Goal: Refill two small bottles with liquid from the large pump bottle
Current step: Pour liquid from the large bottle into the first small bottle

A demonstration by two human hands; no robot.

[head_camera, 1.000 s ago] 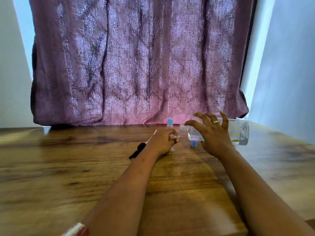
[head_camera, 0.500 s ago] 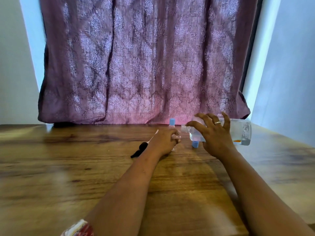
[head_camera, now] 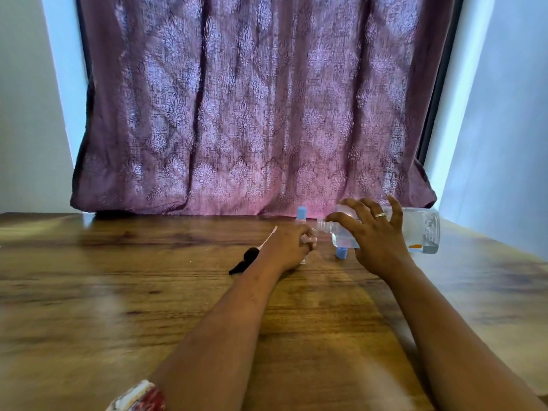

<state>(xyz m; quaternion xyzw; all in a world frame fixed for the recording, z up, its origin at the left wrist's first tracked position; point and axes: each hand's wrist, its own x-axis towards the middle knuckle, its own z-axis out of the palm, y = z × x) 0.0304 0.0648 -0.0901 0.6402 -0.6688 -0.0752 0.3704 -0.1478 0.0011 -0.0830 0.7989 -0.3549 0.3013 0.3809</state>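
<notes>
My right hand [head_camera: 375, 237] grips the large clear bottle [head_camera: 422, 231], which lies tipped on its side above the table with its open neck pointing left. The neck meets the mouth of a small clear bottle [head_camera: 305, 250] that my left hand [head_camera: 289, 247] holds upright on the wooden table [head_camera: 118, 292]; my fingers hide most of it. A second small bottle with a blue cap [head_camera: 301, 215] stands just behind. A loose blue cap [head_camera: 341, 253] sits under the large bottle. The black pump head with its white tube [head_camera: 252, 256] lies left of my left hand.
A purple patterned curtain [head_camera: 252, 114] hangs behind the table's far edge. Pale walls stand on both sides. Bare wood stretches to the left and in front of my arms.
Both hands keep their hold and the large bottle stays tipped at the small bottle. The view has shifted slightly, showing more of the curtain.
</notes>
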